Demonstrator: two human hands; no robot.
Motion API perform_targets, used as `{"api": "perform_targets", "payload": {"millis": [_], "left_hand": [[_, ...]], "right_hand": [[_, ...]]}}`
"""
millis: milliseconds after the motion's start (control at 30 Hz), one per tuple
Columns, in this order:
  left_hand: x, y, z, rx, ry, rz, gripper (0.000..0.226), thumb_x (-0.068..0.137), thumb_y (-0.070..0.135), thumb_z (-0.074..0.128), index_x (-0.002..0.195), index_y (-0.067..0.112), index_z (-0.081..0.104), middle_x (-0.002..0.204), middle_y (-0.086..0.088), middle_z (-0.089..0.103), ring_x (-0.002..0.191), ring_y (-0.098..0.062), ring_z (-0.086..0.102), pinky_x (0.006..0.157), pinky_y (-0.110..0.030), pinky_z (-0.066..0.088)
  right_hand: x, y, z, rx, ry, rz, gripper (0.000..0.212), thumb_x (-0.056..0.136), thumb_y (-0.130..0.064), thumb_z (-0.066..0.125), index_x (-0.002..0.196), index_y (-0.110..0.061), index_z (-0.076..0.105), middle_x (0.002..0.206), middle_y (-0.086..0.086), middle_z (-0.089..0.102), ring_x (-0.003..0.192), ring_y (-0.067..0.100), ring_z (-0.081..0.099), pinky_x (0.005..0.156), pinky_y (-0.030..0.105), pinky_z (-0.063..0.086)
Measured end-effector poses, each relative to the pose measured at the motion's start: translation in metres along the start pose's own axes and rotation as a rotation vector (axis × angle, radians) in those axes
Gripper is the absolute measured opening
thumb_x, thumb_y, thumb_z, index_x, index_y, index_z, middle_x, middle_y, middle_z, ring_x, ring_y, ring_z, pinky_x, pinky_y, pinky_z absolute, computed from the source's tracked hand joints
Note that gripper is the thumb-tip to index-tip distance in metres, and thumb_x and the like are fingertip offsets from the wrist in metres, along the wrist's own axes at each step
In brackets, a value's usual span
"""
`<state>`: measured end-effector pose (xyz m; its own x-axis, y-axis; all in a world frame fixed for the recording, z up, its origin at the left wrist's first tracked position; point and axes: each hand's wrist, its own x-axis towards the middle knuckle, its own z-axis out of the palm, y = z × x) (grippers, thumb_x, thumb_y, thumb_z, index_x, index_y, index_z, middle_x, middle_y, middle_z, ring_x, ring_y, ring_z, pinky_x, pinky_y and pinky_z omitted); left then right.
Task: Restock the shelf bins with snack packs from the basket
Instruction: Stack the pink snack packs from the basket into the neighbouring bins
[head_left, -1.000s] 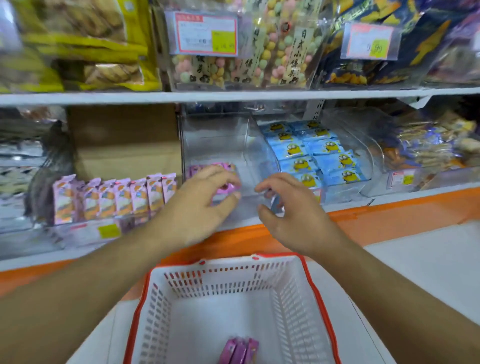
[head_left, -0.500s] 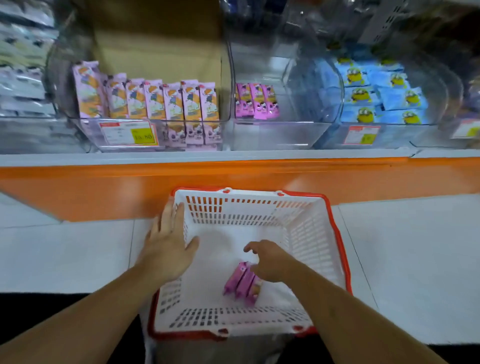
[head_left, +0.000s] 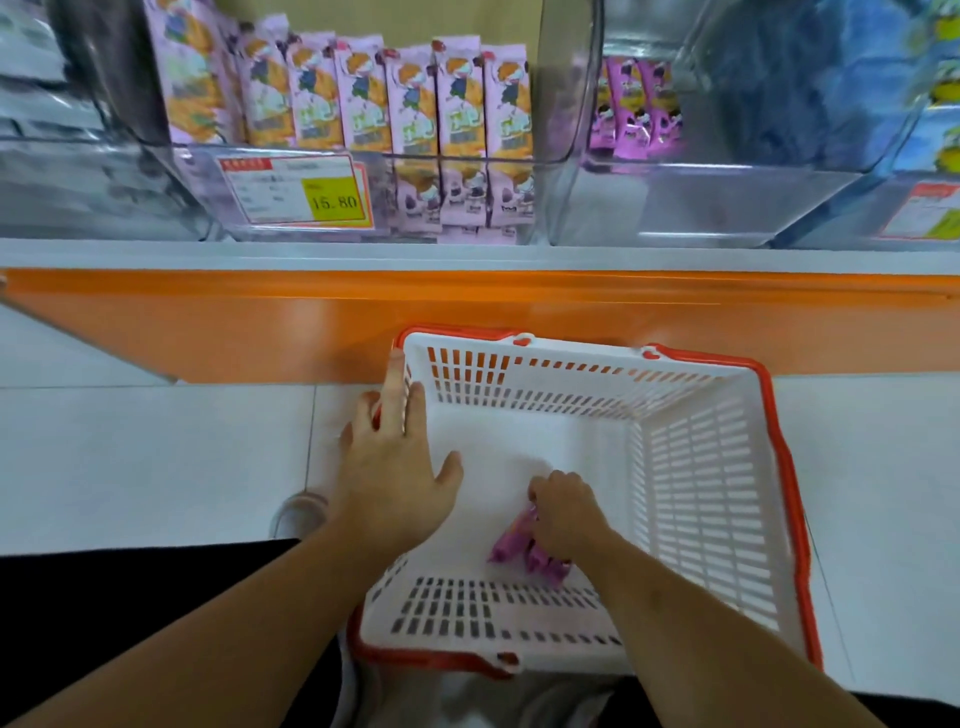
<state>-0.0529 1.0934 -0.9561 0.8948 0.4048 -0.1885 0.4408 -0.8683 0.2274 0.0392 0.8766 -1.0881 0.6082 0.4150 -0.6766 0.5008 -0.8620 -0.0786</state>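
Note:
A white basket with a red rim (head_left: 696, 467) stands on the floor below the shelf. On its bottom lie a few purple snack packs (head_left: 511, 543). My right hand (head_left: 563, 517) is down inside the basket, fingers curled round those packs. My left hand (head_left: 392, 467) rests flat on the basket's left rim with straight fingers. Up on the shelf, a clear bin (head_left: 675, 202) holds a few matching purple packs (head_left: 631, 111) at its back left.
A neighbouring clear bin holds a row of pale pink snack packs (head_left: 410, 104) behind a price tag (head_left: 296, 189) reading 15.80. Blue packs (head_left: 935, 104) fill the bin at far right. An orange shelf base (head_left: 467, 322) runs above the white tiled floor. A shoe (head_left: 298, 514) shows left of the basket.
Both hands left the shelf bin and came down to the basket. My right hand has closed on the purple packs; my left hand settled on the left rim. The view tilted down.

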Motion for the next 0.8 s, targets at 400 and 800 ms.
{"api": "perform_targets", "payload": {"millis": [400,800], "left_hand": [[0.001,-0.001,0.004,0.027,0.0,-0.007,0.086,0.092,0.066,0.049,0.159,0.018,0.026,0.171,-0.001,-0.015,0.141,-0.03,0.029,0.113,-0.046,0.039],[0.01,0.015,-0.041,0.059,-0.223,-0.027,0.063,0.102,0.055,0.036,0.156,0.023,0.028,0.165,-0.008,0.003,0.151,-0.037,0.009,0.127,-0.054,0.01]], "right_hand": [[-0.022,0.005,0.008,0.102,-0.001,-0.124,0.012,0.083,-0.023,0.068,0.082,-0.028,0.058,0.087,-0.007,0.067,0.093,0.021,0.057,0.102,0.034,0.042],[-0.075,-0.009,-0.137,0.444,0.07,-0.279,0.032,0.085,-0.014,0.084,0.102,-0.033,0.065,0.101,-0.017,0.07,0.089,0.004,0.069,0.083,0.03,0.063]]}}
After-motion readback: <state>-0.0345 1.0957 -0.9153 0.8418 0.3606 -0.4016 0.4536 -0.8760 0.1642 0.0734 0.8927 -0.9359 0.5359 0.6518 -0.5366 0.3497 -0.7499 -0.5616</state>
